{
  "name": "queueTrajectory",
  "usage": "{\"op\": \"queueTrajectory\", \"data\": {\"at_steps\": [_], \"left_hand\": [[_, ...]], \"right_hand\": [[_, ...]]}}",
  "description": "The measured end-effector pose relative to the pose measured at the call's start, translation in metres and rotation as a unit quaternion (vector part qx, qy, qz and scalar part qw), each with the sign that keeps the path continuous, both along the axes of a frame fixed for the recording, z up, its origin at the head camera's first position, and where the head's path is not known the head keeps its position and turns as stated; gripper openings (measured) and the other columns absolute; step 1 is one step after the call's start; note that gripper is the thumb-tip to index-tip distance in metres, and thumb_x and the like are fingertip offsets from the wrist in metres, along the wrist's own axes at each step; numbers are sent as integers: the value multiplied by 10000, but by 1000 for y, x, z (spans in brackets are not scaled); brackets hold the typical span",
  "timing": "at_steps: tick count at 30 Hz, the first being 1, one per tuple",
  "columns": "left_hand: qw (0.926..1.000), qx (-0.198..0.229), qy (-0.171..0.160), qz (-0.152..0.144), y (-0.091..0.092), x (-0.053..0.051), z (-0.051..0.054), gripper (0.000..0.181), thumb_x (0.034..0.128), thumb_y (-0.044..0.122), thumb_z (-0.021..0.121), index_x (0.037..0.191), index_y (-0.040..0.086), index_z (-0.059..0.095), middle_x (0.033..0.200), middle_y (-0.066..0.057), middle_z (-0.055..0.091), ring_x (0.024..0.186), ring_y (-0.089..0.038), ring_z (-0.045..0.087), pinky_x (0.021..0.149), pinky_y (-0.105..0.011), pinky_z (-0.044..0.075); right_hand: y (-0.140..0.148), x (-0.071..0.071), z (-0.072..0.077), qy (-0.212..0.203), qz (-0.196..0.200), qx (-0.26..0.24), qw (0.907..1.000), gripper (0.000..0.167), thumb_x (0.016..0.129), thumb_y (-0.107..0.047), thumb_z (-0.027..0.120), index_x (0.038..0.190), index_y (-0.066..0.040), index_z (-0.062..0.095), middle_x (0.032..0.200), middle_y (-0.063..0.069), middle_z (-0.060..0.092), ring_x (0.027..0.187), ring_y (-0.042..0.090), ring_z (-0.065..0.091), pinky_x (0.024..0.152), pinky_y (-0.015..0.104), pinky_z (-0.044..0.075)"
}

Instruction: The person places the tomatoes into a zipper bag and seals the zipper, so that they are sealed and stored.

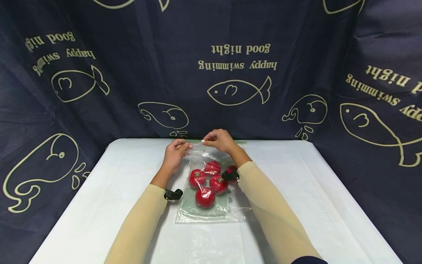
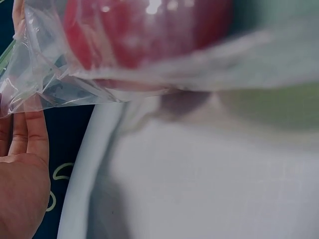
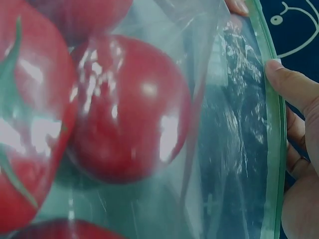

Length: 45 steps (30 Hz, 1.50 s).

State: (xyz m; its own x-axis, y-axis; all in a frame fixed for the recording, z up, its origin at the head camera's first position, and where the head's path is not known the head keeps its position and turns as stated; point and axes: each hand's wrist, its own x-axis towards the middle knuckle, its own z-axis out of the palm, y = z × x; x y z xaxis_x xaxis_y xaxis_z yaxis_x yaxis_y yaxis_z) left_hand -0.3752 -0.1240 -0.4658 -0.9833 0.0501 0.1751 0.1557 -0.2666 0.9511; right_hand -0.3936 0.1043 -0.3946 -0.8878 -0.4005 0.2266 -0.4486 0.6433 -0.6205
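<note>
A clear zip bag (image 1: 194, 211) lies on the table with several red tomatoes (image 1: 205, 197) inside. Its green zip edge (image 3: 276, 149) runs along the far end. My left hand (image 1: 173, 156) pinches the left part of this edge; in the left wrist view, the hand (image 2: 22, 189) is partly cut off and plastic covers its fingertips. With thumb and fingers, my right hand (image 1: 224, 141) pinches the zip near its middle, at a small white slider (image 3: 277, 60). Glare on the film hides parts of the tomatoes, and my right wrist overlaps the rightmost one.
A white cloth covers the table (image 1: 108, 205). Behind its far edge hangs a dark blue curtain (image 1: 184, 44) printed with fish, whales and lettering. Each wrist carries a black camera strap (image 1: 173, 194).
</note>
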Motion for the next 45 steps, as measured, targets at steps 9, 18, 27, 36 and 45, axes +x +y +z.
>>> {"op": "queueTrajectory", "data": {"at_steps": [9,18,27,36,45], "left_hand": [[9999,103,79,43,-5,-1,-1,42,1017,57,617,1043,81,594,855,60,780,780,-53,736,672,-204,575],[9998,143,94,101,-8,-1,-2,43,1010,68,633,1021,100,607,865,32,789,744,-61,725,668,-214,573],[9994,232,96,232,-9,0,-4,169,1001,89,655,1106,-30,597,842,45,782,784,-68,737,670,-213,577],[9993,199,69,313,-7,1,-5,151,1002,63,646,1097,-33,579,811,63,756,760,-60,720,668,-208,575],[9991,214,23,365,-5,2,-3,136,999,16,631,1093,-62,573,807,52,753,742,-73,711,655,-217,584]], "right_hand": [[9,-3,0,149,3,140,9998,171,909,-299,797,1009,-162,819,942,28,719,855,169,626,759,303,521],[23,2,2,-61,-131,50,9999,180,912,-300,793,1030,-165,815,953,29,698,860,179,600,760,306,505],[42,3,0,55,-271,45,9996,169,912,-295,793,1012,-161,817,934,28,698,844,187,578,754,310,489],[57,5,-1,116,-372,192,9991,182,915,-302,789,1020,-156,813,956,40,705,862,195,599,768,325,502],[73,9,-4,38,-443,139,9989,180,913,-292,792,1021,-150,816,954,50,715,871,202,600,782,326,496]]}}
